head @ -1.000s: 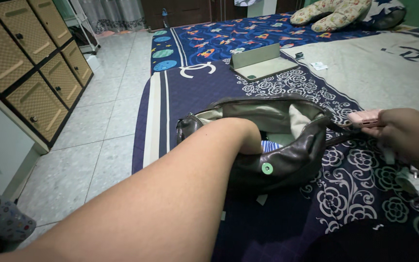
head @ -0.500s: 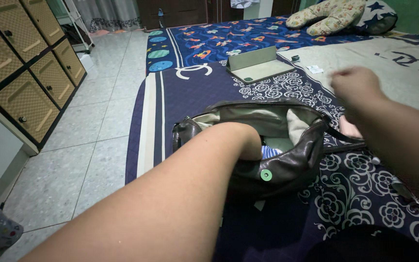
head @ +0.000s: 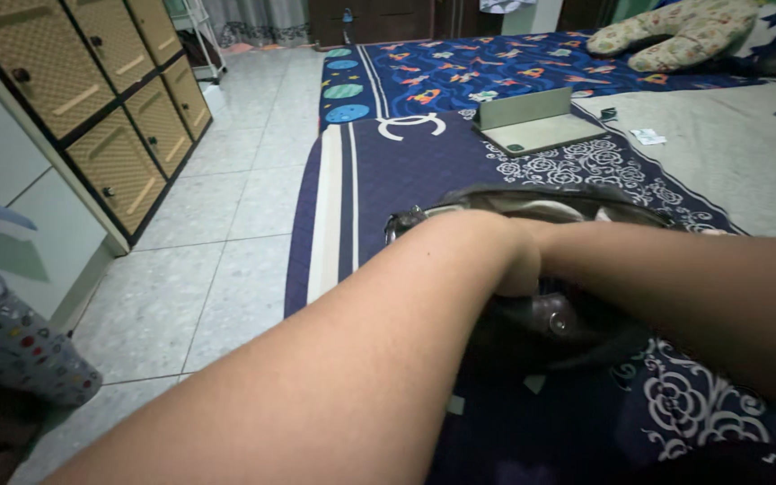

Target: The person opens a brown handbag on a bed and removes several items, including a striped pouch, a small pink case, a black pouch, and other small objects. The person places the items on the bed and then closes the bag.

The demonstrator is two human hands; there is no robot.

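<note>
**Both arms into the dark bag**

Frame left: drawer cabinet (head: 92, 108), tiled floor (head: 226, 233). Centre: dark leather bag (head: 550, 323) lies open on the patterned mattress (head: 388, 171). Left hand (head: 518, 265) and right hand plunge inside, so fingers are hidden; grip cannot be judged.

Both forearms cross at the wrists, left hand (head: 518, 269) and right hand hidden from view.

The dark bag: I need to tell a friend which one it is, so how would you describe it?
Start from the navy quilt with white flowers, spread beside the tiled floor. Near its front lies the dark bag, glossy leather with a pale lining. Unlike the flat grey folder further back, both forearms reach into it.
</note>
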